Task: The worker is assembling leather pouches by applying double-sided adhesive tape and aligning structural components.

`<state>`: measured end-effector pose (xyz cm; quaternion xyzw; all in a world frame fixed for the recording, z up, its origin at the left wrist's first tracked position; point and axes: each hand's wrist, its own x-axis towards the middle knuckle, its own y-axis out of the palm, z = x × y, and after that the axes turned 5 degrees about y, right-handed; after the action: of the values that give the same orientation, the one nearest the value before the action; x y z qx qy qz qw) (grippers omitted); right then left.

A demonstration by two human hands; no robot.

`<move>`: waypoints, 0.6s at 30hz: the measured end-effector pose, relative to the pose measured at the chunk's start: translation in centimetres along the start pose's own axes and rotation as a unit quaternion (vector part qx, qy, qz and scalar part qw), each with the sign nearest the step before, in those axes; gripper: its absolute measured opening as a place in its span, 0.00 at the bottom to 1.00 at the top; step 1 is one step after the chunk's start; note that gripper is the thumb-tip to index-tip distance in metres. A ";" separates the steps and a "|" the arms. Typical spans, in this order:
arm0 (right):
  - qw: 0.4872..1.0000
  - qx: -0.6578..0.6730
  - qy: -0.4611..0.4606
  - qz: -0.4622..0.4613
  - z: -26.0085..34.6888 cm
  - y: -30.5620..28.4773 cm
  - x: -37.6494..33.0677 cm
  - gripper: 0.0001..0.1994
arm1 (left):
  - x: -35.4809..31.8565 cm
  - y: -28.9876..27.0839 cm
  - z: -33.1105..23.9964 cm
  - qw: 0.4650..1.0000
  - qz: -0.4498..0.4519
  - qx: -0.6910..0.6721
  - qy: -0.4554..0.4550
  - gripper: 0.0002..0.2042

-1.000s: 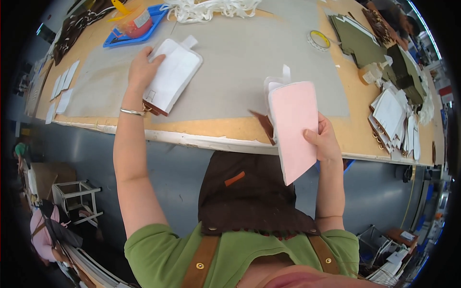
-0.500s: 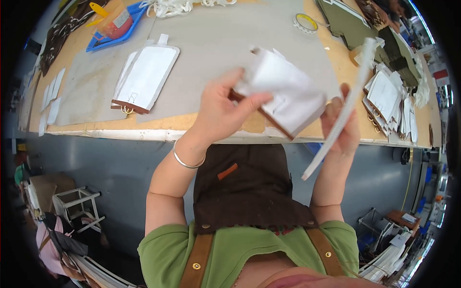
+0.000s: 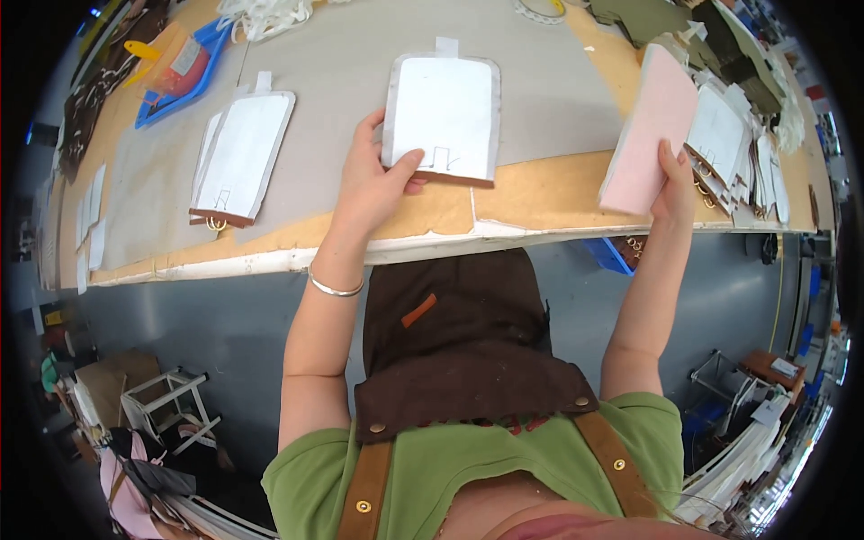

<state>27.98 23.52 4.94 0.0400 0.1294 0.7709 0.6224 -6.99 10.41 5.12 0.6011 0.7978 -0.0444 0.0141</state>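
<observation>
My left hand (image 3: 371, 184) grips a white panel (image 3: 443, 108) by its lower left corner, thumb on top. The panel has a grey border, a brown lower edge, a small tab at the top and a drawn outline near the bottom. It is over the grey mat (image 3: 549, 108); I cannot tell whether it rests there. On the right, my right hand (image 3: 673, 184) holds a flat pink board (image 3: 650, 135) by its lower right side, tilted above the table edge. Further left on the mat lie a few similar white panels (image 3: 243, 153) with brass-coloured rings at their brown ends.
A stack of white panels (image 3: 720, 135) lies at the right, near olive-green pieces (image 3: 639, 18). At the far left stands a blue tray (image 3: 216, 54) with a tub of red paste (image 3: 180, 72). White strips (image 3: 261, 16) and a tape roll (image 3: 538, 9) are at the back.
The white panel has gone from tilted in the air to lying flat over the mat. My right hand has moved right, turning the board from edge-on to show its pink face.
</observation>
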 end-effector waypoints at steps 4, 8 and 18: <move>0.996 -0.052 0.064 -0.038 1.3 -1.6 3.4 0.21 | -0.2 -0.1 -0.1 1.000 -0.013 0.002 -0.003 0.29; 0.992 -0.095 0.074 0.040 2.0 0.7 4.2 0.23 | -0.4 -0.5 0.0 1.000 -0.008 -0.022 0.005 0.28; 0.974 -0.152 0.161 0.049 1.3 2.1 2.1 0.24 | -1.4 -0.9 -1.0 1.000 -0.005 -0.027 0.013 0.29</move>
<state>25.80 25.34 6.49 -0.1736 0.1074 0.8075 0.5535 -7.42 8.92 6.30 0.5974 0.8016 -0.0153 0.0193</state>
